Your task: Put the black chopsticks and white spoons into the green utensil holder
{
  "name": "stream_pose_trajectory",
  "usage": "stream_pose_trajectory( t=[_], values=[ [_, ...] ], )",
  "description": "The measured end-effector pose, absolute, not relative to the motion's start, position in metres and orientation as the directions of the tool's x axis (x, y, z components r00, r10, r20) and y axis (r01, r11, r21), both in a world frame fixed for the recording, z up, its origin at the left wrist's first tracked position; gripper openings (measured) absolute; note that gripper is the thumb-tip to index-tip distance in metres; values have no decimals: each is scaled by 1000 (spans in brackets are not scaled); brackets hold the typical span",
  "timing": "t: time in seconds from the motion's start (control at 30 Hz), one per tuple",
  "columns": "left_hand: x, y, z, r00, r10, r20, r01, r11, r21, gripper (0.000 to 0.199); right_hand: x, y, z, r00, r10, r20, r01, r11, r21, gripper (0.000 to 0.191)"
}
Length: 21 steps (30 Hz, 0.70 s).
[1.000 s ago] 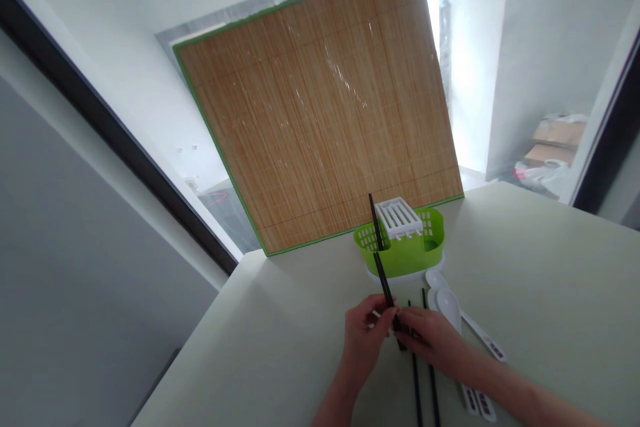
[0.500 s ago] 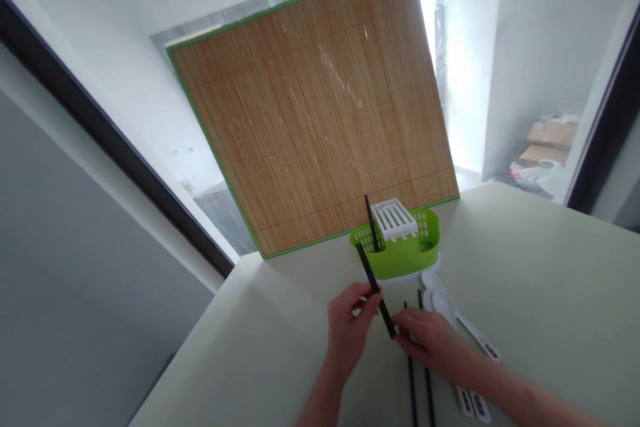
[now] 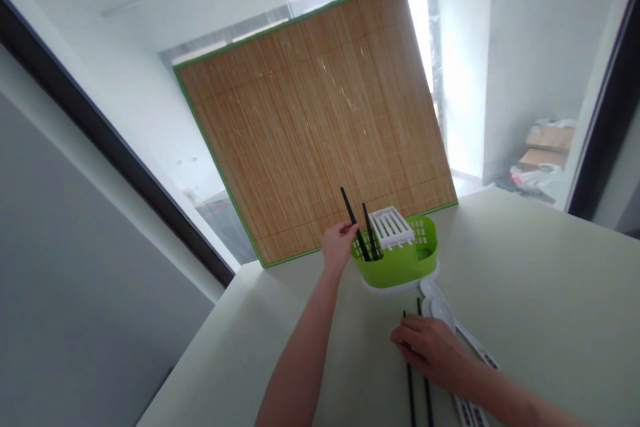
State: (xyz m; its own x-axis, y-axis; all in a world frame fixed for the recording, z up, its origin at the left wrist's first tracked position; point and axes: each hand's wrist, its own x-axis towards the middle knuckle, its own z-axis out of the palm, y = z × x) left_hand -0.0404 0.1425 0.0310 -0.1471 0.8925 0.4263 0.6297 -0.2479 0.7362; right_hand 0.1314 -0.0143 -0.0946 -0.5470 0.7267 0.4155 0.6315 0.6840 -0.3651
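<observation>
Behind the basket [image 3: 397,269], a bamboo mat [image 3: 315,127] edged in green stands up before the glass, and beyond the glass, off to the basket's right, sit some boxes [image 3: 550,138]. Pale table [image 3: 290,340] runs under and around the basket, which is green on a white base and carries a white rack [image 3: 393,227] across its middle.

At the basket's left end, the left hand [image 3: 341,244] has thumb and fingers clamped on the held chopsticks [image 3: 349,207], black and tilted, their lower ends inside the left compartment. Just beside them, standing chopsticks [image 3: 370,230] lean in the same compartment.

In front of the basket, the right hand [image 3: 425,347] is curled over two loose chopsticks [image 3: 428,400] lying on the table; whether it grips or touches them cannot be told. White spoons [image 3: 443,311] lie right of these, bowls near the basket's base, handles partly hidden by the right arm.
</observation>
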Motion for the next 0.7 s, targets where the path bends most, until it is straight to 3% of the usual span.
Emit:
stream_pose_trajectory(
  t=[0.17, 0.4, 0.57, 0.7],
  values=[
    [-33, 164, 0, -125, 937, 326, 664, -165, 729, 16, 131, -14, -98, -545, 733, 407, 644, 677, -357, 19],
    [-25, 168, -9, -83, 954, 289, 689, -155, 708, 29, 130, -13, -99, -540, 724, 429, 651, 683, -333, 17],
    [-31, 149, -1, -101, 897, 431, 717, -235, 657, 26, 132, -14, -94, -526, 738, 422, 665, 667, -337, 19],
    [-37, 113, -13, -133, 782, 609, 698, -362, 617, 25, 139, -10, -92, -415, 781, 466, 682, 607, -409, 21]
  ],
)
